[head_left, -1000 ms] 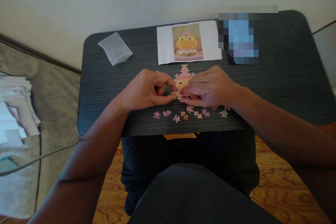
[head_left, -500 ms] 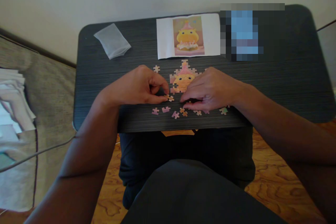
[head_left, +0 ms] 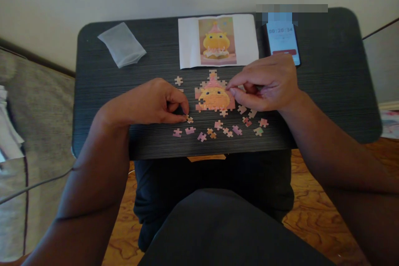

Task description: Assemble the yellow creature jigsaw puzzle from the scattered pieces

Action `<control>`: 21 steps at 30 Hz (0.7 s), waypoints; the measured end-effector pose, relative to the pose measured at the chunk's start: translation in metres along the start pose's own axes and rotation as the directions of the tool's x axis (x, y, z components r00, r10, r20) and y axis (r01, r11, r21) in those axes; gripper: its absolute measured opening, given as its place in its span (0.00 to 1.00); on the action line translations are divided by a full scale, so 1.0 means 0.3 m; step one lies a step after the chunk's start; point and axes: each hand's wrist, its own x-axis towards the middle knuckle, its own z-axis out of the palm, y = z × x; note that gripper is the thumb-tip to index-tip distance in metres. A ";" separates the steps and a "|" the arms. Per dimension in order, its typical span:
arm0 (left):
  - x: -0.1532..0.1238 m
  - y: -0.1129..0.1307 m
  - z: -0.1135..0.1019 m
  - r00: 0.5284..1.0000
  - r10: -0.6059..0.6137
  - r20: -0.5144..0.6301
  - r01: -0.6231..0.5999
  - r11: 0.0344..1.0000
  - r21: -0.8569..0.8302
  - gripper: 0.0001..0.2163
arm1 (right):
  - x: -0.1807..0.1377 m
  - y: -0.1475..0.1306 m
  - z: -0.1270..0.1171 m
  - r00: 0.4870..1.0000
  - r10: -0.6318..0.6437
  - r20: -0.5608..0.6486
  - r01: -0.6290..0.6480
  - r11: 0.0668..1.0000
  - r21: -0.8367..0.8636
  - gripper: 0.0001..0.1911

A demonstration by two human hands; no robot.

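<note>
A partly joined puzzle (head_left: 214, 97) with a yellow figure lies in the middle of the dark table (head_left: 327, 91). My left hand (head_left: 149, 104) rests on the table to its left, thumb and forefinger pinched on a small puzzle piece (head_left: 189, 119). My right hand (head_left: 264, 83) hovers at the puzzle's right edge, fingers curled and fingertips pinched together at the upper right of the joined part; what they hold is too small to make out. Several loose pieces (head_left: 218, 126) lie scattered along the near side of the puzzle.
A printed picture sheet (head_left: 217, 41) of the yellow figure lies at the table's far edge. A phone (head_left: 283, 40) lies to its right, a clear plastic bag (head_left: 122, 44) at the far left. One loose piece (head_left: 178, 80) sits above my left hand. My dark-clothed lap is below.
My right hand has lifted from the near pieces and moved up and right to the puzzle's upper right edge, uncovering it. My left hand drew back slightly left with its piece.
</note>
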 end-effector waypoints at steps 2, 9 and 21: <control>-0.004 -0.008 0.000 1.000 0.001 -0.023 -0.001 1.000 -0.016 0.08 | -0.004 0.014 0.002 0.998 -0.008 -0.061 0.007 1.000 -0.026 0.06; -0.003 -0.048 0.014 0.928 -0.002 -0.372 -0.027 0.997 -0.073 0.09 | -0.054 0.072 -0.020 0.948 0.158 -0.276 -0.206 0.966 -0.154 0.18; 0.088 -0.172 0.054 0.368 0.141 -0.919 0.049 0.984 0.170 0.08 | -0.101 0.151 -0.020 0.920 0.177 -0.349 -0.281 0.919 -0.275 0.21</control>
